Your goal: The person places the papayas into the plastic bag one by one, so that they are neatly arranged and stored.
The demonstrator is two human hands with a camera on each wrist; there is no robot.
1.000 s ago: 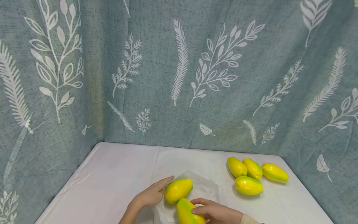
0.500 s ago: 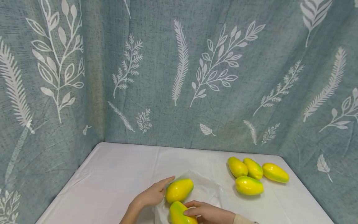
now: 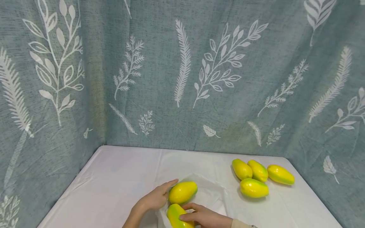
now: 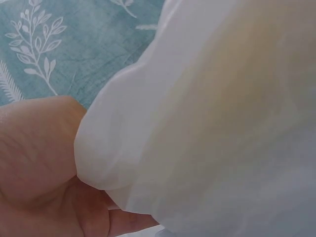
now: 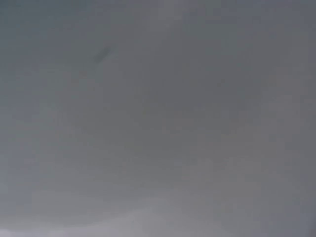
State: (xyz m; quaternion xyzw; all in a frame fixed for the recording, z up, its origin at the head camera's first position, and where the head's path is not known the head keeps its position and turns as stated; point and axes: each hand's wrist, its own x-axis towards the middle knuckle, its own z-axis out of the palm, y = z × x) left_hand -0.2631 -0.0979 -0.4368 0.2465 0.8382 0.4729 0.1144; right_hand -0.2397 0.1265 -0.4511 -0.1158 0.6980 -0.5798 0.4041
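A thin white plastic bag (image 3: 211, 196) lies spread on the table, its mouth held by my left hand (image 3: 154, 197). In the left wrist view the bag's film (image 4: 197, 128) passes between the thumb (image 4: 42, 143) and the fingers. One yellow-green papaya (image 3: 183, 192) lies in the bag beside the left fingertips. Just nearer to me, my right hand (image 3: 206, 218) grips a second papaya (image 3: 177, 216), thumb on top of it, its lower end cut off by the frame. Grey blur fills the right wrist view, hiding that hand there.
Several more papayas sit grouped at the table's back right, among them a front one (image 3: 254, 188) and one set to the right (image 3: 280, 174). A white cloth covers the table (image 3: 119, 177). Leaf-patterned blue-green curtains (image 3: 159, 76) stand behind and at both sides.
My right hand has moved left with its papaya, bringing it close under the papaya in the bag. The left hand has kept its place.
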